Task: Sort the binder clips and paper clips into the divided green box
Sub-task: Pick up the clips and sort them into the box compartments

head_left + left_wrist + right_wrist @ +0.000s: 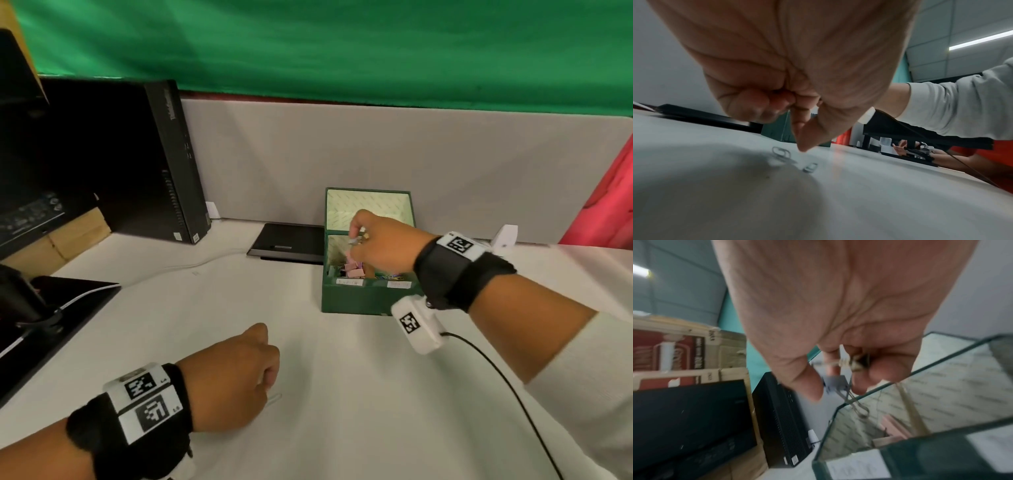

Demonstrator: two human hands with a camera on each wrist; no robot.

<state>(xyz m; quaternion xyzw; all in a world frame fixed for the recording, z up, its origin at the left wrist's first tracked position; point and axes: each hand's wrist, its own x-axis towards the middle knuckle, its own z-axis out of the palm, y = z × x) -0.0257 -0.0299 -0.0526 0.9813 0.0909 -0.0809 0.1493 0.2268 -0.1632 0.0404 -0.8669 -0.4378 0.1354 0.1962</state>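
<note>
The divided green box [356, 298] stands open at the table's far middle, its lid upright. Pink binder clips [353, 269] lie in its left compartment and coloured paper clips [390, 275] in the right one. My right hand [358, 237] hovers over the left compartment and pinches a grey binder clip [835, 382] by thumb and fingers, its wire handles hanging over the box rim [826, 431]. My left hand [263, 371] sits near the table's front with fingers curled into the palm. Its thumb [803, 146] points down beside two silver paper clips [781, 151] on the table.
A black computer tower [161, 161] and a monitor base [51, 308] fill the left side. A flat black device [287, 240] lies just left of the box. A grey partition [411, 154] closes the back. A black cable [496, 377] runs from my right wrist.
</note>
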